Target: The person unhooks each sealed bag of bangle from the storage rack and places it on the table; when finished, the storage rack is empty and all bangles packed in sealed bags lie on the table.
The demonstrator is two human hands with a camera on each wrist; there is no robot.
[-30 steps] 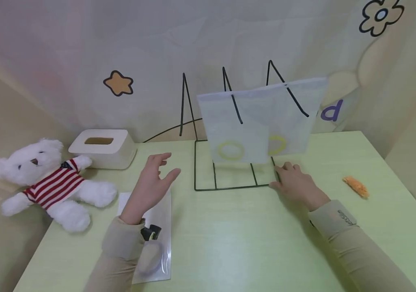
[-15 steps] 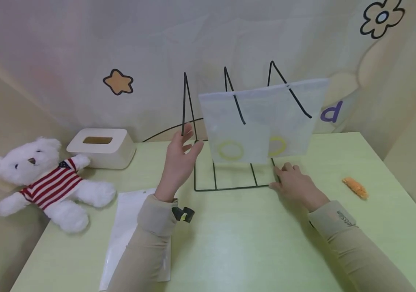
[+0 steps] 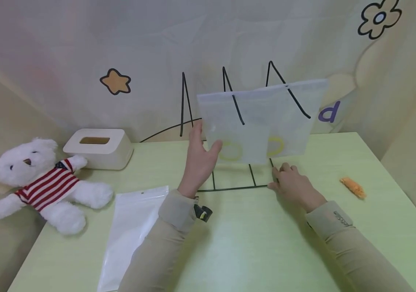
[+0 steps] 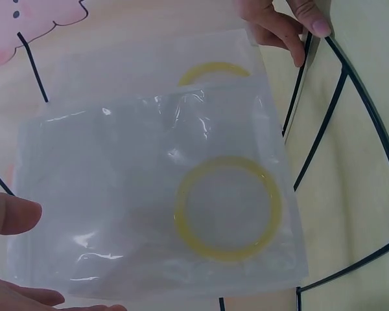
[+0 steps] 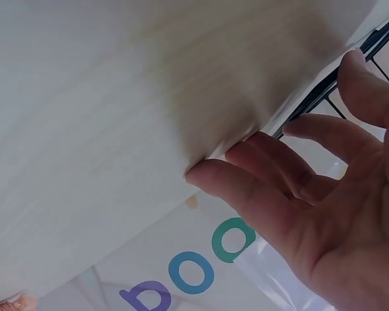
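Note:
A black wire display rack [image 3: 235, 189] stands on the table with three upright hooks. Two translucent zip bags [image 3: 244, 117] hang from its middle and right hooks, and a yellow ring [image 4: 180, 208] shows low on the front one. My left hand [image 3: 201, 160] is at the front bag's left edge, thumb before the bag and fingers spread near the edge. In the left wrist view a gap separates thumb and fingers. My right hand [image 3: 295, 184] holds the rack's front right base corner, thumb and fingers on either side of the wire [image 5: 311, 97].
A white zip bag [image 3: 134, 227] lies flat at the left front. Behind it are a white teddy bear [image 3: 52, 182] in a striped shirt and a white tissue box [image 3: 100, 148]. A small orange item [image 3: 353, 187] lies at the right. A patterned curtain hangs behind.
My left hand has moved right and forward, from above the flat bag past the left hook to the hanging bag's edge. My right hand stays at the rack's corner.

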